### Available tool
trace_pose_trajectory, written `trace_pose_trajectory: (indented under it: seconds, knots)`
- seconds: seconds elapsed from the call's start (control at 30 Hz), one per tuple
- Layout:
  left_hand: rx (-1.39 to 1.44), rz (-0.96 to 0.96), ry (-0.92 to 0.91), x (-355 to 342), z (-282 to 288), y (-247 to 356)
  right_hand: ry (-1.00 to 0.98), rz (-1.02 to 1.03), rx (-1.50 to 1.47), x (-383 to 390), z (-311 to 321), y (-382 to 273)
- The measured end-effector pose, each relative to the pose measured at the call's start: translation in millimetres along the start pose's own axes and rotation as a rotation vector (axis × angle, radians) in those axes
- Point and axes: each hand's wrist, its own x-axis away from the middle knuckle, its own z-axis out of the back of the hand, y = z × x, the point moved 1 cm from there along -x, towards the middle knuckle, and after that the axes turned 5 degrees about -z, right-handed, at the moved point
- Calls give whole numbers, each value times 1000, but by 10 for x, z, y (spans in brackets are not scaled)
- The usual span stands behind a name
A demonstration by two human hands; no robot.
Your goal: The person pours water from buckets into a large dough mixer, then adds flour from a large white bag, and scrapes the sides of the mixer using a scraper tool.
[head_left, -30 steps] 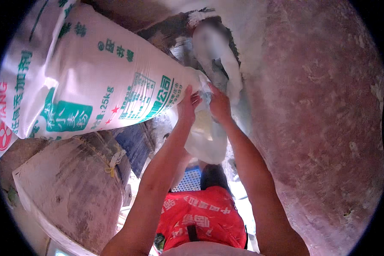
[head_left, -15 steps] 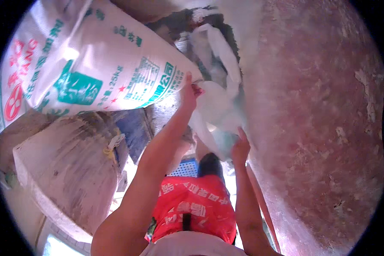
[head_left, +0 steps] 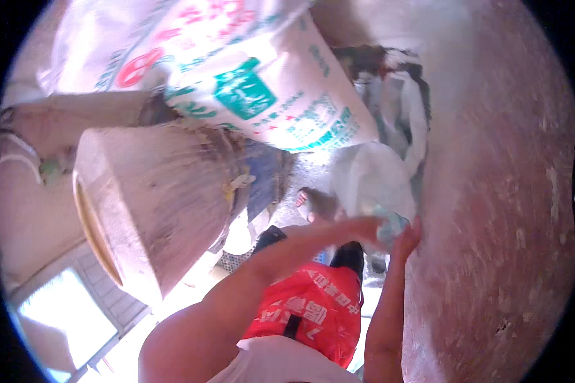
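Note:
A pale, translucent white plastic bag (head_left: pixel 370 175) hangs beside the wall, with a greenish bunched edge (head_left: pixel 393 228) toward me. My right hand (head_left: pixel 407 239) grips that edge, fingers closed on the plastic. Across from it, my left hand (head_left: pixel 367 228) reaches to the same edge; motion smears its fingers, so whether it holds the plastic cannot be made out. Beyond the hands lies a large white woven sack (head_left: pixel 300 96) with green and red print, touched by neither hand. The inside of the plastic bag is hidden.
At the left a big, worn tapered vessel (head_left: pixel 166 204) lies tilted, its rim facing left. A rough reddish-brown wall (head_left: pixel 505 210) fills the right side. My red apron (head_left: pixel 313 306) and a foot (head_left: pixel 305 203) show below; a bright window-like opening (head_left: pixel 70 316) is at lower left.
My left hand has let go of the woven sack's corner and moved down and right, beside my right hand at the plastic bag. The whole view has shifted, bringing more of the left side in.

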Motion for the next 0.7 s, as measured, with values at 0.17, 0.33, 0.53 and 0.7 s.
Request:
trace_pose_trajectory:
  seconds: [0.17,0.33,0.53,0.7]
  knots:
    - [-379,141,7,413,-171,243,11,-110,-332,-309,-6,222]
    - [-342,68,94,369,-253,160,-79,-354,-609,-288,102,-184]
    - [-223,83,152,626,-96,704,-90,-185,-483,-59,511,-1065]
    - [-337,-17,17,870,364,1385,-148,16,-467,-46,653,-1731]
